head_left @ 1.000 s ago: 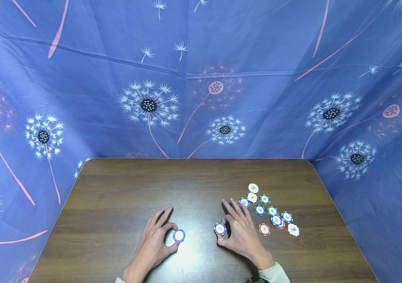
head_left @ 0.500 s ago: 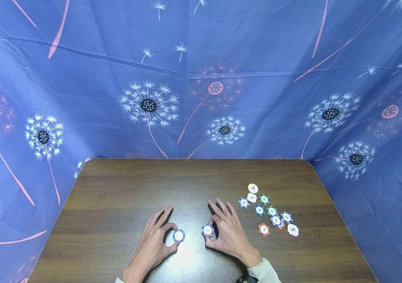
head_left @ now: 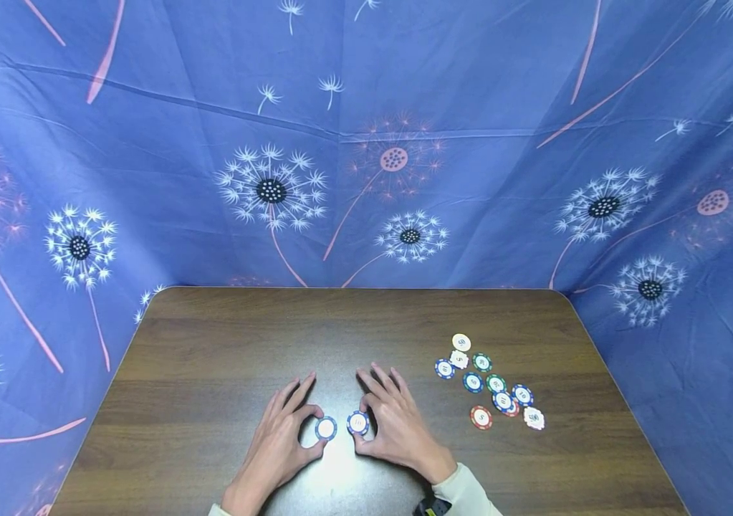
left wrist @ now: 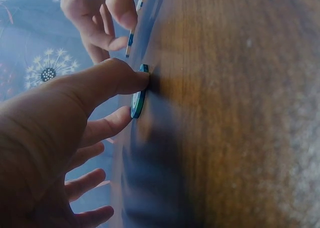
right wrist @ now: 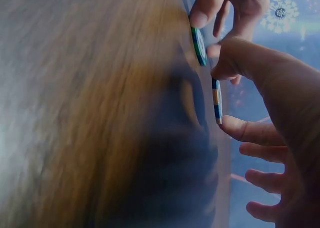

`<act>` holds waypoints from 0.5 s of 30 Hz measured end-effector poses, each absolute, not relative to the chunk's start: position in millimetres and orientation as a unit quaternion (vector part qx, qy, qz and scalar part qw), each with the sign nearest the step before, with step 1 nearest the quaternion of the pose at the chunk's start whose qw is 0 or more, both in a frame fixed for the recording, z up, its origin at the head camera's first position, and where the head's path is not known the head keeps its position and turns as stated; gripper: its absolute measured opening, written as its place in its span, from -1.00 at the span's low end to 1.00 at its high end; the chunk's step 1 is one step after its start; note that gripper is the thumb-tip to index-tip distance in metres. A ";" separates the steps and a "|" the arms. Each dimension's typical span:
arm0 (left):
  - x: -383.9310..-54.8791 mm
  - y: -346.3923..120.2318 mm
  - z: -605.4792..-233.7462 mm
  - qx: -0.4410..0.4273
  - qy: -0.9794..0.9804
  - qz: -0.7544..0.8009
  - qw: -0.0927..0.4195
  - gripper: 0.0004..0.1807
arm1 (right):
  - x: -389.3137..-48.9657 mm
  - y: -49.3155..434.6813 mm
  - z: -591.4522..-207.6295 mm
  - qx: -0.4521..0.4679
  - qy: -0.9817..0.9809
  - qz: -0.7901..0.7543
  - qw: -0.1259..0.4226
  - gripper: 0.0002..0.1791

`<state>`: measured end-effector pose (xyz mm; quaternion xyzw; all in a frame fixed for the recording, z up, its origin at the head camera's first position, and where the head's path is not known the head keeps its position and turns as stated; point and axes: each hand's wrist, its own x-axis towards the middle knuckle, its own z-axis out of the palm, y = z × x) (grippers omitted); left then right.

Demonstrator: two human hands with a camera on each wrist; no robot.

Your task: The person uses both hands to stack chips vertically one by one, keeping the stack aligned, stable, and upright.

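My left hand point(head_left: 279, 438) pinches a blue-edged poker chip point(head_left: 325, 428) by its rim between thumb and index finger, the other fingers spread. Facing it, my right hand point(head_left: 395, 428) pinches a second blue-and-white poker chip point(head_left: 357, 423), marked 10, the same way. A narrow gap separates the two chips in the head view. Seen edge-on in the left wrist view, the left chip point(left wrist: 139, 98) lies close over the tabletop. In the right wrist view the right chip point(right wrist: 217, 101) stands out from the table surface, between thumb and index fingertip.
Several loose poker chips lie scattered at the right of the wooden table point(head_left: 224, 337), among them a red chip point(head_left: 481, 417), a green chip point(head_left: 482, 362) and a white chip point(head_left: 534, 418). A few overlap. A blue dandelion-print cloth point(head_left: 340, 107) hangs behind the table.
My right hand has moved left with its chip, away from the scattered chips and up close to the left chip. My left hand has stayed where it was.
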<state>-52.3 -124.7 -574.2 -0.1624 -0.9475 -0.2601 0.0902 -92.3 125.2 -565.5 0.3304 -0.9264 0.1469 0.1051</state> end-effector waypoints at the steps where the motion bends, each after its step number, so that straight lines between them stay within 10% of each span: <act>1: -52.3 -124.8 -574.2 -0.163 -0.948 -0.260 0.089 -0.62 | -92.4 122.8 -565.3 0.332 -0.927 0.144 0.102 -0.60; 15: -54.0 -124.8 -574.5 -0.159 -0.952 -0.250 0.080 -0.64 | -95.4 96.8 -562.4 0.348 -0.927 0.120 0.076 -0.60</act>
